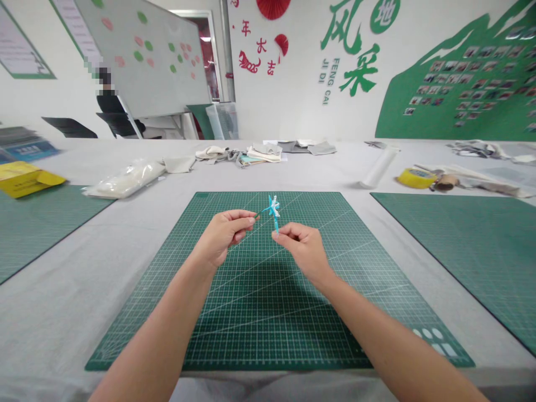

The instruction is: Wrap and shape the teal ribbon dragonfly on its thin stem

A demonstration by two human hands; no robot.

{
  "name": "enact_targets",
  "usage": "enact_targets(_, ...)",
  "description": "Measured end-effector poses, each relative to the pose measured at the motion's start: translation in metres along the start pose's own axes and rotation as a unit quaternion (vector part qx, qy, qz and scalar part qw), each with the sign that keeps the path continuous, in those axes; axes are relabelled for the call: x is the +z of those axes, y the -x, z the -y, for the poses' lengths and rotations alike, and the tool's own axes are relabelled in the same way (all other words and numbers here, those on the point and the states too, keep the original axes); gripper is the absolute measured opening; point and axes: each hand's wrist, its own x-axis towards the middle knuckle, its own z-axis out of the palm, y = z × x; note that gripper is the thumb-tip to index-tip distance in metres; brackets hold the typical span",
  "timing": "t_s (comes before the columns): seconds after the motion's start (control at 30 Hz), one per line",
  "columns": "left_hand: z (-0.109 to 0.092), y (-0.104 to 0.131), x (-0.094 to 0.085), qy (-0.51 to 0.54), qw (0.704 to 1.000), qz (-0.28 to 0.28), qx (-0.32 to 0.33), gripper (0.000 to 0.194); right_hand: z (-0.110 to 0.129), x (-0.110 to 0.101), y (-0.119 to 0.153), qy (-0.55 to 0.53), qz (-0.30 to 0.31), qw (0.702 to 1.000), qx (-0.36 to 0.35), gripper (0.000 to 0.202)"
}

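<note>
A small blue and white artificial flower (274, 207) is held up between my hands, above the green cutting mat (268, 324). My left hand (228, 231) pinches its thin dark green stem (260, 213) between thumb and fingers. With thumb and fingertips, my right hand (301, 245) grips the lower tip of a blue petal (276, 224) that points downward. White centre parts of the flower face right. Both hands are closed and apart from each other.
Two more cutting mats (469, 240) (46, 223) lie at the sides. A clear plastic bag (128, 180), a yellow packet (27, 177), fabric scraps (262, 153), a white roll (379, 167) and yellow tape (416, 178) lie farther back. A person (111, 103) sits at the far left.
</note>
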Motion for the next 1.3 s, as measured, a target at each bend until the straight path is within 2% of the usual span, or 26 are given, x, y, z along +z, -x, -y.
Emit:
enact_targets(0.07,0.0,0.0,0.0,-0.002,1.0,-0.005,-0.002,0.024,0.002,0.0,0.004,0.088,-0.018,0.992,-0.088,0.019)
enact_targets(0.2,0.0,0.0,0.001,0.002,1.0,-0.008,-0.008,0.026,0.005,-0.001,0.011,0.19,-0.024,0.95,-0.245,0.015)
enact_targets(0.4,0.001,-0.001,0.002,-0.008,1.0,-0.012,-0.002,0.026,0.005,-0.002,0.012,0.252,-0.021,0.913,-0.321,0.016)
enact_targets(0.6,-0.001,0.001,0.003,-0.064,0.998,-0.003,-0.009,0.023,0.007,-0.006,0.012,0.256,-0.057,0.906,-0.332,0.014)
enact_targets(0.9,-0.001,0.004,0.006,-0.148,0.987,0.065,-0.019,0.02,0.011,-0.01,0.01,0.252,-0.1,0.896,-0.352,0.012)
enact_targets(1.0,-0.002,0.007,0.008,-0.202,0.975,0.088,-0.013,0.019,0.011,-0.011,0.009,0.256,-0.102,0.894,-0.353,0.012)
enact_targets(1.13,-0.001,0.009,0.01,-0.288,0.95,0.114,0.025,0.016,0.01,-0.012,0.007,0.265,-0.09,0.895,-0.347,0.012)
enact_targets(1.3,-0.001,0.01,0.009,-0.319,0.93,0.171,0.057,0.016,0.008,-0.013,0.003,0.266,-0.074,0.908,-0.314,0.014)
